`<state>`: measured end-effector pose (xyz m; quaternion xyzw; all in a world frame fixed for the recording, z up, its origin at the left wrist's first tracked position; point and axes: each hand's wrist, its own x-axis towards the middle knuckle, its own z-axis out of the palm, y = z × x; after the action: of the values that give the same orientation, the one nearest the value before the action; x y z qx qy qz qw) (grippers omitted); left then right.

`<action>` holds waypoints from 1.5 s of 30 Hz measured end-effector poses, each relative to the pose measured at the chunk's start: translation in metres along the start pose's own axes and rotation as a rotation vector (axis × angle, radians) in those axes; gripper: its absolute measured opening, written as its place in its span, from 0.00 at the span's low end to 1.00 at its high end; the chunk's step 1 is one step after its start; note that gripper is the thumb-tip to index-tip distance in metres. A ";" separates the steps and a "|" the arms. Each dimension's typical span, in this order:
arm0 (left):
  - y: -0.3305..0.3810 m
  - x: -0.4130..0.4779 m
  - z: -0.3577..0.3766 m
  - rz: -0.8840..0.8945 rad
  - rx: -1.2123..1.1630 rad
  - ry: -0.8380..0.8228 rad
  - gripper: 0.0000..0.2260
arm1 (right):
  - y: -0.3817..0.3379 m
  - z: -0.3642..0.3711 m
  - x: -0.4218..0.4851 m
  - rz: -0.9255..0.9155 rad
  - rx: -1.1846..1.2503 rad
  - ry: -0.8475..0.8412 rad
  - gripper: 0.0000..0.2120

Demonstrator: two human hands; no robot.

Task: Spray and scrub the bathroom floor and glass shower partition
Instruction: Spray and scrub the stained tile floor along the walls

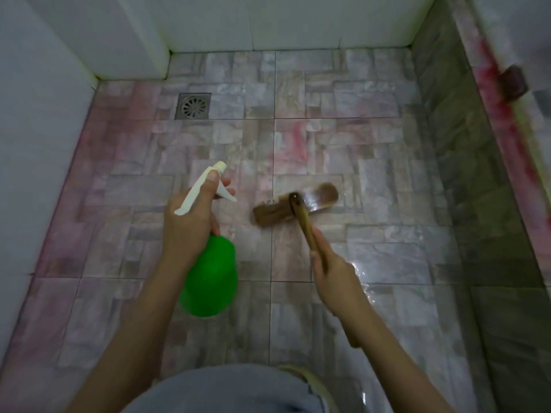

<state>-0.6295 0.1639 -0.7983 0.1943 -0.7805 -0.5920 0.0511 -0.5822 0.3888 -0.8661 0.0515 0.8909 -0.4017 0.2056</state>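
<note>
At the far left a white tiled wall (44,144) meets the stone-patterned floor (357,144), with a square metal drain (193,106) set near the corner. The left hand (190,225) holds a spray bottle (211,278) above the floor, left of centre. Its fingers are curled round the neck under the white trigger head (205,186), with one fingertip lying on top near the nozzle and two more showing by the trigger lever. The green plastic body looks light and rigid, though how full it is cannot be told. The neck seems the sensible hold, since it keeps a finger at the trigger, and the smooth belly could slip in a wet hand. Faint pink streaks (293,141) mark the tiles ahead of the nozzle. Just right of centre a brown scrub brush (295,208) sits head-down on the floor, blurred and glossy with wet. The right hand (331,272) grips its long handle (307,231), fingers wrapped and pressed together around the shaft. The handle looks stiff enough to bear down on, and a grip low on the shaft should give firmer pressure on slick tiles. At the far right a darker greenish band (477,204) runs beside a red-stained ledge (501,120); whether that band is the glass partition cannot be told.
</note>
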 end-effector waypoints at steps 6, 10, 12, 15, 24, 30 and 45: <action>0.002 0.030 -0.013 0.014 0.012 -0.075 0.12 | -0.062 -0.012 0.161 -0.100 -0.001 0.053 0.23; 0.023 0.037 -0.028 0.040 0.033 -0.184 0.12 | -0.042 -0.002 0.092 -0.043 -0.004 0.024 0.22; 0.032 0.041 -0.036 0.056 0.070 -0.256 0.12 | -0.041 0.004 0.062 0.010 0.023 -0.009 0.23; 0.041 0.048 -0.045 0.016 0.112 -0.326 0.16 | -0.070 0.005 0.131 -0.002 -0.014 0.034 0.23; 0.035 0.085 -0.038 -0.038 0.036 -0.296 0.18 | -0.064 -0.026 0.099 0.026 -0.044 -0.044 0.22; 0.021 0.121 0.000 -0.024 -0.055 -0.219 0.12 | -0.094 -0.052 0.243 -0.028 -0.042 0.071 0.21; 0.032 0.179 0.055 0.029 -0.104 -0.233 0.13 | -0.033 -0.091 0.189 0.051 -0.126 0.225 0.20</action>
<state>-0.8186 0.1557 -0.8111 0.1099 -0.7522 -0.6494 -0.0215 -0.7924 0.4198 -0.8660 0.1056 0.9302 -0.3313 0.1173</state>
